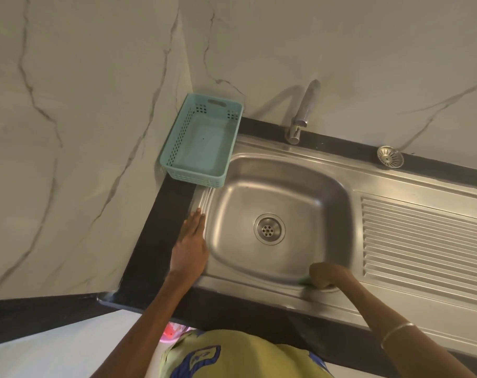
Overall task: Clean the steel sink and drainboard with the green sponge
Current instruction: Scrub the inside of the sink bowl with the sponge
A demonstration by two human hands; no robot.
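The steel sink (300, 175) fills the middle of the view, its round drain (269, 229) at the bottom of the bowl. The ribbed drainboard (422, 241) stretches to the right. My right hand (327, 275) is closed over the green sponge (304, 281) and presses it on the sink's near rim at the bowl's front right corner; only a green sliver shows. My left hand (191, 246) lies flat, fingers together, on the sink's left rim beside the dark counter.
A teal plastic basket (177, 148) stands on the back left corner of the counter, against the marble wall. The tap (302, 113) rises behind the bowl. A loose steel strainer (390, 156) lies on the back ledge. The black counter edge (150, 255) borders the sink.
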